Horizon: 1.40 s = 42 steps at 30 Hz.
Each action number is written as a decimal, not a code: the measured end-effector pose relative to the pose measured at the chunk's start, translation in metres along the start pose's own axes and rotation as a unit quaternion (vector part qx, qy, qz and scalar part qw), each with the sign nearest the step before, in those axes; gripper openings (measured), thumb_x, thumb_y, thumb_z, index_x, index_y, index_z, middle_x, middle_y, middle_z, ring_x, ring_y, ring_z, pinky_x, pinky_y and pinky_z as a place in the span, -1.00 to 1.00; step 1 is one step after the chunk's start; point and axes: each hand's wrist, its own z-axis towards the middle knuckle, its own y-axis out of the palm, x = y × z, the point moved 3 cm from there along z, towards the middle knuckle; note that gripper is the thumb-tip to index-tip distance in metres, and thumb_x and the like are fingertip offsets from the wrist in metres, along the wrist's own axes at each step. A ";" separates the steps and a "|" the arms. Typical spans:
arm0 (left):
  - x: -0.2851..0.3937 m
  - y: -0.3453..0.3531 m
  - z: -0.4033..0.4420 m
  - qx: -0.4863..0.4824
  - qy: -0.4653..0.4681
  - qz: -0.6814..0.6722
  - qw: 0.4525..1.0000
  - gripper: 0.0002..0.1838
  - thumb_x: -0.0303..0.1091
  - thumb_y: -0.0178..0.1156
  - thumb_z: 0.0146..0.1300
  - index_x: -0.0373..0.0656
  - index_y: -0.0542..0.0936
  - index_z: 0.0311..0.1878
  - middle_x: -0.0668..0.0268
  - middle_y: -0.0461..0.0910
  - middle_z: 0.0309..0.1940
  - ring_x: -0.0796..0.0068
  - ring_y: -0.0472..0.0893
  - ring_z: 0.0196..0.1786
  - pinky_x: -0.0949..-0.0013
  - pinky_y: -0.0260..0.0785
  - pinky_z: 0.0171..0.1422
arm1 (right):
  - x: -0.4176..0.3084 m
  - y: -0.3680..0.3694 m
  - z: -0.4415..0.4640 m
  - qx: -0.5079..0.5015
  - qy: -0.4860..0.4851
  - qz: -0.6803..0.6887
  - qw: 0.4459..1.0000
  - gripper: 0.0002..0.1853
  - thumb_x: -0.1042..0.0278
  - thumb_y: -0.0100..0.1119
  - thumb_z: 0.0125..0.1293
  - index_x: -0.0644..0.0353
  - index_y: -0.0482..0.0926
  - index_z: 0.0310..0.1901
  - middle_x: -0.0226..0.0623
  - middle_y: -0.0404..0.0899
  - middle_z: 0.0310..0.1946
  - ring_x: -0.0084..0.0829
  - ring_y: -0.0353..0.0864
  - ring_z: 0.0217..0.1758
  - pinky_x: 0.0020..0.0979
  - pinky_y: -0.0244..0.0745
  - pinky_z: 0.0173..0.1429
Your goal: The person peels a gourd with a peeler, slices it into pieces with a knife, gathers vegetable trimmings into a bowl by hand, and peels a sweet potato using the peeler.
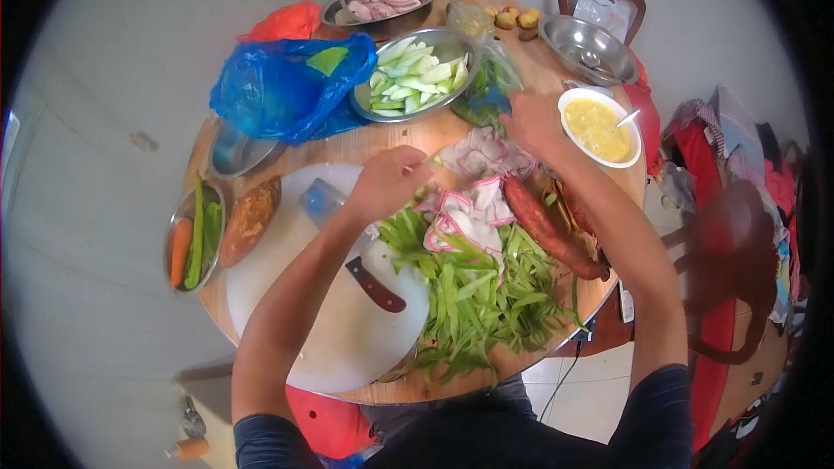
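Observation:
My left hand (393, 182) hovers at the cutting board's far right edge with its fingers curled together; what they pinch, if anything, is hidden. My right hand (533, 126) is closed at the edge of a clear plastic bag (493, 78) of leafy greens. Between my hands lie crumpled white cloths (473, 217) with pink edging. Below them spreads a heap of green peelings (486, 304). A knife (378, 287) with a dark red handle rests on the round white cutting board (321, 339). Near my left wrist sits a translucent blue item (321, 201).
Beyond my hands are a steel bowl (474, 59) of pale green slices, a blue bag (278, 91) and a bowl of meat (382, 4). Beaten egg (598, 130) stands right, past a long reddish root (552, 230). A brown tuber (250, 221) and a carrot dish (181, 252) lie left.

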 end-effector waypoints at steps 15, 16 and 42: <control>0.026 0.050 -0.093 0.020 0.153 0.182 0.971 -0.43 -0.63 0.38 0.17 -0.21 0.65 0.31 0.00 0.63 0.15 -0.07 0.69 0.19 0.09 0.57 0.31 | -0.049 -0.021 -0.088 -0.142 -0.367 0.205 0.896 -0.54 0.21 0.49 0.29 0.21 0.68 0.16 0.03 0.73 0.01 0.11 0.70 0.16 0.00 0.57 0.29; 0.028 0.057 -0.103 0.019 0.154 0.183 0.971 -0.43 -0.63 0.38 0.17 -0.21 0.65 0.31 0.00 0.63 0.15 -0.07 0.69 0.19 0.09 0.57 0.31 | -0.051 -0.022 -0.094 -0.206 -0.364 0.179 0.890 -0.57 0.24 0.47 0.29 0.21 0.69 0.15 0.01 0.73 -0.02 0.11 0.70 0.13 0.01 0.58 0.28; 0.080 0.030 -0.042 0.311 0.207 0.050 0.926 -0.16 -0.39 0.42 0.36 -0.41 0.25 0.61 -0.10 0.59 0.36 0.01 0.63 0.36 0.09 0.36 0.57 | -0.079 -0.145 -0.005 0.005 0.033 0.745 0.667 -0.66 0.23 0.07 0.67 0.35 0.61 0.19 -0.24 0.73 -0.18 -0.43 0.71 -0.19 -0.26 0.64 -0.12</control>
